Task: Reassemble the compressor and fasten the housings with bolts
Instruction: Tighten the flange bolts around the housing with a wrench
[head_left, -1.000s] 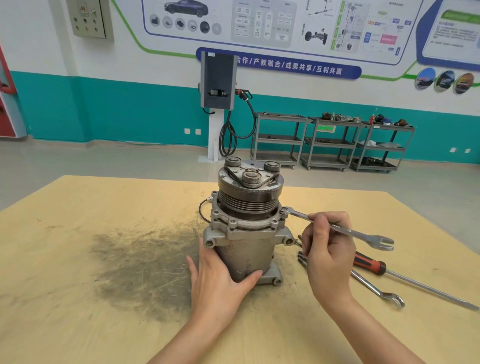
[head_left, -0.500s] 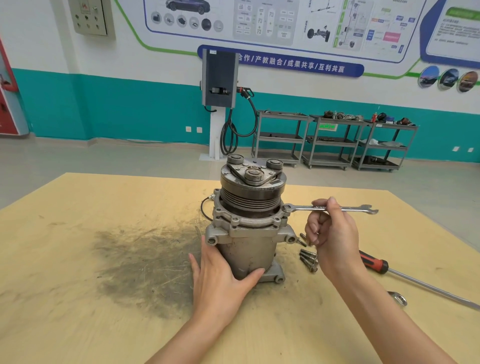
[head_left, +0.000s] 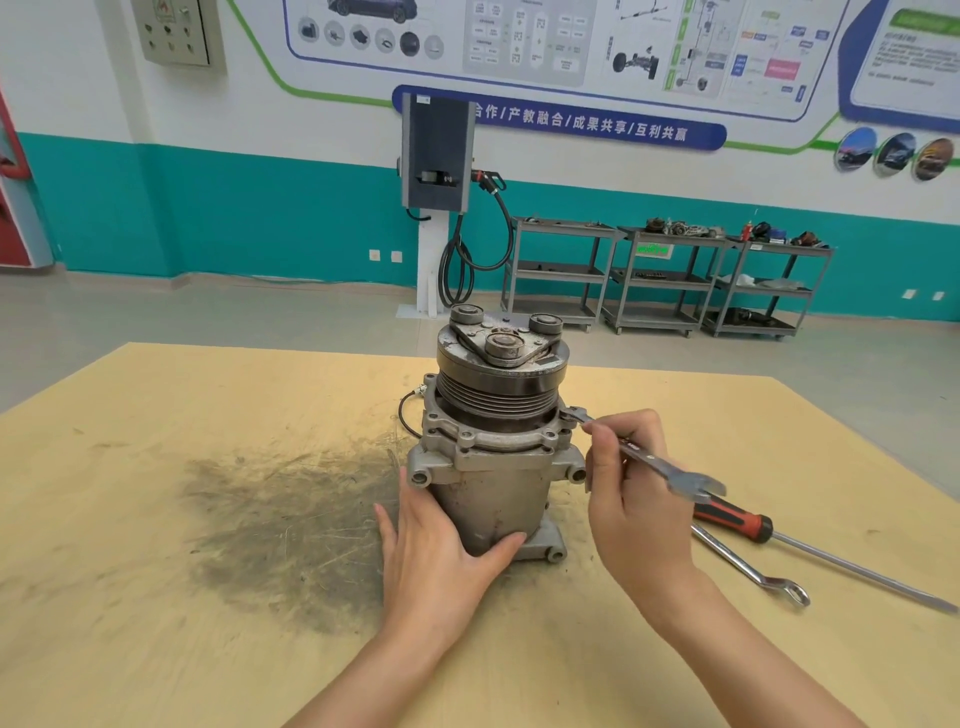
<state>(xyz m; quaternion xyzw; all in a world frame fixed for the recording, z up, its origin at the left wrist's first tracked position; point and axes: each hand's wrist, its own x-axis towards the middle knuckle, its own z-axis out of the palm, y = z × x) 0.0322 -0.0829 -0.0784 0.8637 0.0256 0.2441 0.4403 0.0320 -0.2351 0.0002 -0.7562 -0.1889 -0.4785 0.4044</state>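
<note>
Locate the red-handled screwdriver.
Head view, right side of the table: the screwdriver lies flat just beyond the right hand, beside a spare wrench.

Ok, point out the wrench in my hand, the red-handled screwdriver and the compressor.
wrench (head_left: 649, 462): head view, middle of shank.
red-handled screwdriver (head_left: 732, 517): head view, red-and-black grip.
compressor (head_left: 491, 499): head view, bare lower housing.
</note>
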